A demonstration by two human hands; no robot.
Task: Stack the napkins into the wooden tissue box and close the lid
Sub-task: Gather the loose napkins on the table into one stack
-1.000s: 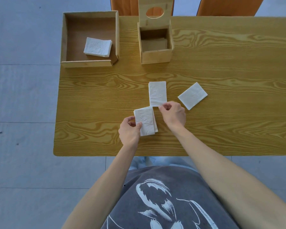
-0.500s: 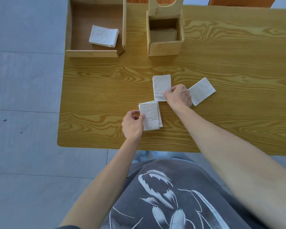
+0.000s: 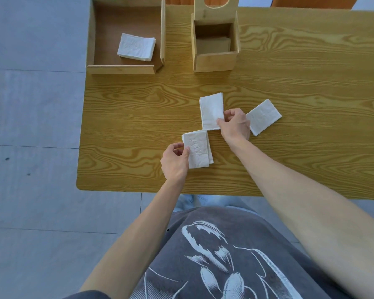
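Observation:
My left hand (image 3: 175, 160) pinches the left edge of a small stack of white napkins (image 3: 198, 148) lying near the table's front. My right hand (image 3: 235, 123) grips the lower right corner of a single white napkin (image 3: 211, 110) just beyond that stack. Another napkin (image 3: 263, 116) lies flat to the right of my right hand. The wooden tissue box (image 3: 214, 61) stands at the back with its lid (image 3: 216, 7) raised upright; its inside looks bare. More napkins (image 3: 136, 47) lie in a wooden tray (image 3: 121, 69) at the back left.
The wooden table (image 3: 311, 147) extends to the right. Its front edge lies just below my left hand, its left edge beside the tray. Orange chair backs (image 3: 311, 1) stand behind the table. Grey tiled floor is on the left.
My right hand left the stack, moved up to the single napkin and took its corner. My left hand kept hold of the stack. The camera tilted down slightly.

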